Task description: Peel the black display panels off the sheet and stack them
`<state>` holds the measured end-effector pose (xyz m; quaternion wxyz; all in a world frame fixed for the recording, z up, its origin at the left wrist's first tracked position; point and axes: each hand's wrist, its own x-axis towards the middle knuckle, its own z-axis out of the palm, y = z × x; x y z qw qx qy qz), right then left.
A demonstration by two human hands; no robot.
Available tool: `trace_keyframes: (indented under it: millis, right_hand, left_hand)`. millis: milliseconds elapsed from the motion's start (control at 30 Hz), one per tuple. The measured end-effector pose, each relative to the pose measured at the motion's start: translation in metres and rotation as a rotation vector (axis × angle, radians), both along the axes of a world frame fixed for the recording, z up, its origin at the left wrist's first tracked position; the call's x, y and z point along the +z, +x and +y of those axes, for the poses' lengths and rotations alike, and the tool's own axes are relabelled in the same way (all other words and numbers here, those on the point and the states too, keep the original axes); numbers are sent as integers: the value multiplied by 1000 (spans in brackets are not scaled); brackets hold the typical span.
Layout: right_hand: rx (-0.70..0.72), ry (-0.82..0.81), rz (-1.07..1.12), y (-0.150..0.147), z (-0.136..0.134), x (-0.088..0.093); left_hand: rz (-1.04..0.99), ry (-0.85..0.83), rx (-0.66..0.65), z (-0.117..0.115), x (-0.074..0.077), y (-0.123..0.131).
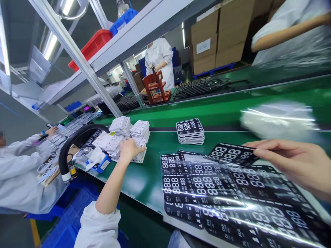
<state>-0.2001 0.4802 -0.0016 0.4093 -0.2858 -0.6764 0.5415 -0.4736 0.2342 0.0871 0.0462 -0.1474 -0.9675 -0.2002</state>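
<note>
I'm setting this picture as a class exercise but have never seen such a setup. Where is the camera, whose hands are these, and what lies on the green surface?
No machine here: the camera sits on a worker's head, looking down at that person's own bare hands. The left hand reaches to piles of white printed panels and rests on them; whether it grips one is unclear. The right hand holds a small black panel by its edge. Under it lies a large glossy black sheet printed with rows of digit displays. A neat stack of black-faced panels stands further back on the green belt. Other people in white coats work nearby: a co-worker at the left and a second co-worker at the back beside a red stand.
</note>
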Motion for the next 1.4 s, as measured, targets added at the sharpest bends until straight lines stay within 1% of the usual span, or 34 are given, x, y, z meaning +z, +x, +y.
trace_keyframes:
  millis: [33, 67, 100, 133, 167, 200, 233, 267, 300, 367, 467, 533, 633, 700, 733, 800, 867, 933, 1033, 1100, 1400]
  right_hand:
    - [37, -97, 35, -1, -2, 3]
    - [74, -205, 96, -2, -4, 6]
    - [106, -303, 167, -4, -5, 7]
    - [125, -378, 236, -5, -5, 8]
    - [146, -438, 285, -7, -5, 8]
    - [162, -483, 314, -7, -5, 8]
    - [169, -513, 329, -8, -4, 7]
    - [170, -530, 332, -8, -3, 6]
    - [167, -538, 329, -9, -3, 6]
    - [158, -538, 328, -9, -2, 6]
    - [174, -524, 334, -10, -3, 6]
    - [166, -475, 322, -10, -4, 6]
    - [79, -306, 264, -8, -6, 6]
    - [9, -195, 230, -6, -6, 6]
    - [-12, -164, 224, -5, -6, 6]
    - [-9, -158, 236, -4, -6, 6]
    - [35, -172, 256, -3, -8, 6]
    - [59, -154, 258, -4, -12, 6]
    - [24, -77, 242, -4, -17, 7]
    - [3, -41, 239, -4, -18, 8]
    - [5, 13, 236, -1, -20, 8]
  left_hand:
    - [26, 15, -58, 5, 3, 6]
    - [48, 57, -150, 12, 6, 13]
    - [45, 133, -270, 20, 8, 21]
    - [-3, 242, -415, 29, 9, 30]
    - [-103, 372, -569, 40, 8, 39]
    - [-253, 506, -710, 52, 7, 50]
    - [-441, 625, -818, 64, 3, 61]
    - [-642, 724, -894, 76, -1, 72]
    - [-833, 802, -941, 88, -6, 83]
    - [-1149, 918, -967, 109, -19, 102]
    - [-1506, 1013, -917, 131, -37, 118]
    - [-1673, 1017, -857, 139, -48, 121]
    - [-1808, 967, -798, 144, -59, 119]
    - [-1861, 958, -769, 145, -63, 118]
    - [-1881, 969, -752, 145, -64, 117]
    - [-1905, 996, -713, 146, -65, 117]
    - [-1917, 1010, -697, 146, -64, 118]
    - [-1914, 1032, -743, 145, -64, 120]
    - [-1903, 1058, -882, 143, -64, 122]
    - [-1904, 1053, -932, 142, -64, 123]
    - [-1887, 1087, -949, 142, -65, 124]
